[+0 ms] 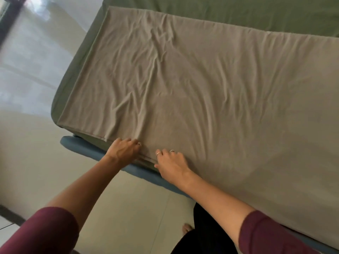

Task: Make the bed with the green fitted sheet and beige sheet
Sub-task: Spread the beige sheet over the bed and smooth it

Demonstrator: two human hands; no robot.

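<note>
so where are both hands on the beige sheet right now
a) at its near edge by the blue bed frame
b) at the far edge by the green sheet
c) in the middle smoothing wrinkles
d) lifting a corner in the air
a: the left hand and right hand both sit on the beige sheet at its near edge, just above the blue bed frame.

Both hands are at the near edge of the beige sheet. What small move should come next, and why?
Probably draw the beige sheet taut toward the near edge: left hand and right hand both rest on its hem, and creases fan out from them across the middle.
</note>
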